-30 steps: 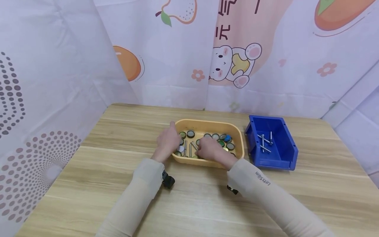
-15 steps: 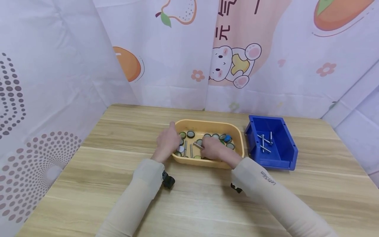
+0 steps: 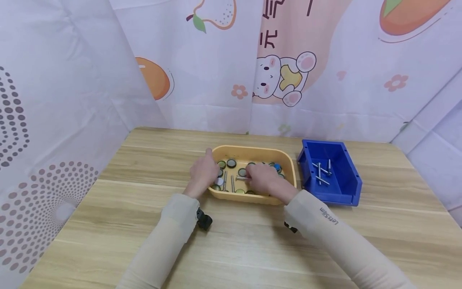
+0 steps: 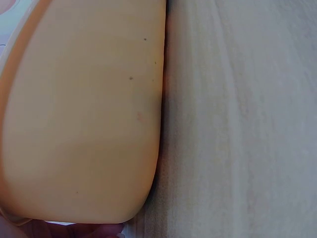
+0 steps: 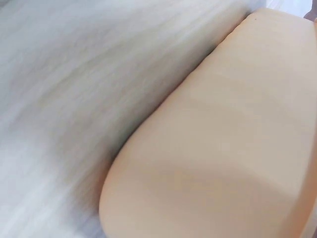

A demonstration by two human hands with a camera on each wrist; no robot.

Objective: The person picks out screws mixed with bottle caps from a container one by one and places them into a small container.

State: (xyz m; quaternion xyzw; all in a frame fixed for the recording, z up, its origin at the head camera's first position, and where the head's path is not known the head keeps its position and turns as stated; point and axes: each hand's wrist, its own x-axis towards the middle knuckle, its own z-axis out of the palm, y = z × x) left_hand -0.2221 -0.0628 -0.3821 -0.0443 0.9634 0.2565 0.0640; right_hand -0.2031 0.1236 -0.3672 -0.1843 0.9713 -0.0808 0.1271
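Steel bolt (image 3: 241, 178) between right hand (image 3: 265, 179) fingers (image 3: 251, 177)

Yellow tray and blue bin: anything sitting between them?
Nothing. In the head view a narrow strip of bare wooden table separates the yellow tray from the blue bin; they look apart.

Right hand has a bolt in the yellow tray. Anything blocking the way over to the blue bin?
Only walls, as far as the head view shows. The right hand pinches a bolt inside the yellow tray. Between it and the blue bin stand the tray's right wall and the bin's left wall; the gap between them looks bare.
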